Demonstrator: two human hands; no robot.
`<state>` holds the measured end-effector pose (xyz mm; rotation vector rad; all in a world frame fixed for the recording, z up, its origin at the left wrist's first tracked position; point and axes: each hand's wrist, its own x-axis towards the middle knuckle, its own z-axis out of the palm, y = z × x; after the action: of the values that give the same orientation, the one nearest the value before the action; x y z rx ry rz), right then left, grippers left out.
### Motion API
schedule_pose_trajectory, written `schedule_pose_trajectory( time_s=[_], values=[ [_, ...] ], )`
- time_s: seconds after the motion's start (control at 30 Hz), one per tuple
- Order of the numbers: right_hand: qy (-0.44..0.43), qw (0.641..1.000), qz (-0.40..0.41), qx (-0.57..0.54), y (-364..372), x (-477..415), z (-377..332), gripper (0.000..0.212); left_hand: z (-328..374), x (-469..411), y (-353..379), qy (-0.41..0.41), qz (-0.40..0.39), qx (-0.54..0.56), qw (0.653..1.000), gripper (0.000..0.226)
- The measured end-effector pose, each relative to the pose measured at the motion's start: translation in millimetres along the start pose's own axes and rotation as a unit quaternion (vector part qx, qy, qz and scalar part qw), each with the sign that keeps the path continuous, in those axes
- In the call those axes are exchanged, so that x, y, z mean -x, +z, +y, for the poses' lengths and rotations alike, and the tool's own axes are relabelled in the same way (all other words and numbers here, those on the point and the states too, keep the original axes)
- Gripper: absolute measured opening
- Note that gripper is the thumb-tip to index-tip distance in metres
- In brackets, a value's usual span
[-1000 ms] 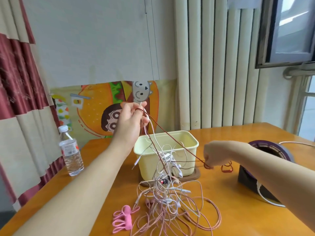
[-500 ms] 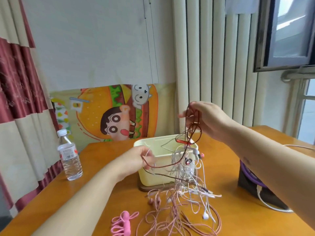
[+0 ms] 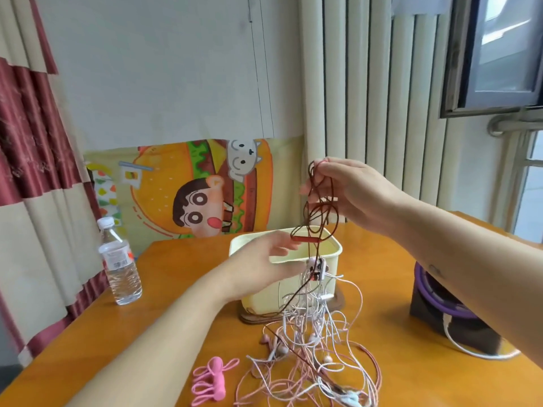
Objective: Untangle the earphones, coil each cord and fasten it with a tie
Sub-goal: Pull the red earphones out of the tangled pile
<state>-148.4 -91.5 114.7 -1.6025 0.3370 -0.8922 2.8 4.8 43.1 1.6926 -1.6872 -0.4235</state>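
Observation:
My right hand (image 3: 349, 195) is raised above the table and grips several loops of a dark red earphone cord (image 3: 318, 201). The cord's red inline remote (image 3: 305, 239) dangles below the loops. My left hand (image 3: 261, 259) reaches in from the left with its fingers stretched out, the tips right beside the remote. The red cord runs down into a tangle of white and pink earphones (image 3: 317, 348) that is partly lifted off the table. A bunch of pink ties (image 3: 211, 380) lies at the front left.
A cream plastic box (image 3: 333, 259) stands on a brown base behind the tangle. A water bottle (image 3: 120, 271) is at the left edge of the orange table (image 3: 382, 333). At the right are a purple tape roll (image 3: 435, 301) on a dark box and a white cable (image 3: 470, 352).
My right hand lifted off the table, gathering red cord loops high. My left hand dropped from its raised position, then moved up and right to the remote, fingers straightening.

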Motion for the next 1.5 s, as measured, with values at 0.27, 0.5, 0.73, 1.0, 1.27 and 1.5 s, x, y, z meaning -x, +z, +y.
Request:
schedule_pose_trajectory(
  time_s=[0.27, 0.5, 0.73, 1.0, 1.27, 1.5],
  values=[
    [0.051, 0.994, -0.020, -0.099, -1, 8, 5, 0.036, -11, -5, 28, 0.019, 0.045, -0.042, 0.998, 0.013],
    [0.109, 0.992, 0.037, -0.061, -14, 5, 20, 0.028, -25, 6, 20, -0.073, -0.067, 0.201, 0.975, 0.025],
    [0.083, 0.992, 0.051, -0.075, -10, 4, 14, 0.029, -29, 9, 20, -0.132, -0.052, 0.426, 0.893, 0.025],
    [0.104, 0.989, 0.037, -0.098, -3, 8, 12, 0.036, -26, 8, 27, -0.146, -0.020, 0.433, 0.889, 0.013],
    [0.179, 0.975, 0.001, -0.134, -7, 12, 18, 0.045, -27, 9, 33, -0.150, 0.004, 0.436, 0.888, 0.039],
    [0.187, 0.972, 0.018, -0.141, -8, 14, 22, 0.038, -23, 6, 37, -0.163, 0.020, 0.471, 0.867, 0.034]
  ],
)
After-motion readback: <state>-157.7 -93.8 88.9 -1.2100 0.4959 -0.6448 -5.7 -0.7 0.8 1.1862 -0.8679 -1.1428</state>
